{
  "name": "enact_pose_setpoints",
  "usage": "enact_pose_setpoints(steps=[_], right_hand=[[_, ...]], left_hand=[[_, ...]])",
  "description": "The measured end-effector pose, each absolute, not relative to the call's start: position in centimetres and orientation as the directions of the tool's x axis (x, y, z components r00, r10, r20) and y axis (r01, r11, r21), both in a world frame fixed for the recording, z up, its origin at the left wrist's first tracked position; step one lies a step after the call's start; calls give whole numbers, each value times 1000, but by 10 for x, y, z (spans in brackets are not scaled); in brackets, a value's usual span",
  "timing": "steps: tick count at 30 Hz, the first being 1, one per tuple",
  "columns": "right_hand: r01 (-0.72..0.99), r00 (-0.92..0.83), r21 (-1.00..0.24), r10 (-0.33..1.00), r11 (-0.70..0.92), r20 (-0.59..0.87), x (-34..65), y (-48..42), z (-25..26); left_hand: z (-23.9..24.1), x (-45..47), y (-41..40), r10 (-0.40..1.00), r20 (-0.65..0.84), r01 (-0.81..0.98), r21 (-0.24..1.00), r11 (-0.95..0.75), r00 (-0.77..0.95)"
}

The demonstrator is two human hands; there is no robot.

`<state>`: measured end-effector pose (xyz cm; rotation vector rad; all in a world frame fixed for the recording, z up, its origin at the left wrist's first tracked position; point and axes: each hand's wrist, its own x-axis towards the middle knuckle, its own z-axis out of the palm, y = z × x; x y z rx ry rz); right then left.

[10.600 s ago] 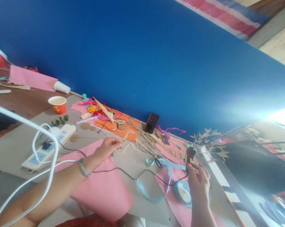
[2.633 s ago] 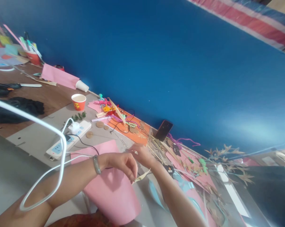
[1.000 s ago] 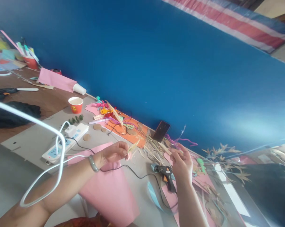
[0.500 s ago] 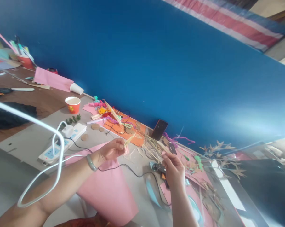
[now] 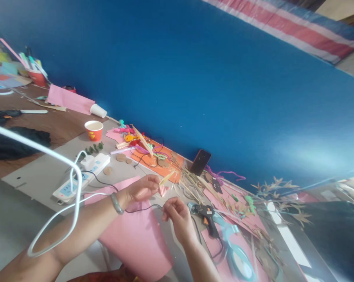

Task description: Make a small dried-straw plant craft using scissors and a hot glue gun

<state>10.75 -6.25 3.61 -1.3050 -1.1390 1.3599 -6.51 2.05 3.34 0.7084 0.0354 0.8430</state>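
My left hand [image 5: 141, 189], with a grey bangle on its wrist, is closed in a pinch on a pale dried leaf strip [image 5: 166, 178] above a pink paper sheet [image 5: 135, 231]. My right hand [image 5: 177, 213] hovers just right of it, fingers curled and pinched together; what they hold, if anything, is too small to see. A black glue gun [image 5: 207, 215] lies on the table right of my right hand, its black cord [image 5: 141, 208] running under both hands. Dried straw pieces [image 5: 191, 184] lie scattered behind.
A white power strip [image 5: 83, 176] and thick white cable [image 5: 47, 156] lie at left. A red paper cup [image 5: 94, 130], orange sheet with pipe cleaners [image 5: 147, 152], a dark phone [image 5: 200, 161] against the blue wall, light blue ribbon [image 5: 238, 262] and dried branches [image 5: 279, 188] surround the work.
My right hand has come left and down from the straw pile to sit close beside my left hand. The left hand keeps its hold on the leaf strip.
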Motion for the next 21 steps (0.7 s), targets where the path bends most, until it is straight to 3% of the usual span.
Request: enact_pose_setpoints(steps=[8, 12, 17, 21], right_hand=[[11, -180, -979, 962, -206, -204, 88, -64, 32], [70, -78, -984, 983, -164, -169, 95, -55, 41], [-26, -37, -994, 994, -103, -102, 99, -35, 51], [27, 5, -994, 994, -105, -105, 92, -23, 62]], left_hand=[[23, -64, 18, 600, 190, -563, 637, 527, 777], [29, -67, 19, 592, 224, -573, 645, 505, 774], [34, -72, 21, 598, 256, -594, 648, 477, 759], [32, -71, 18, 531, 258, -539, 690, 483, 807]])
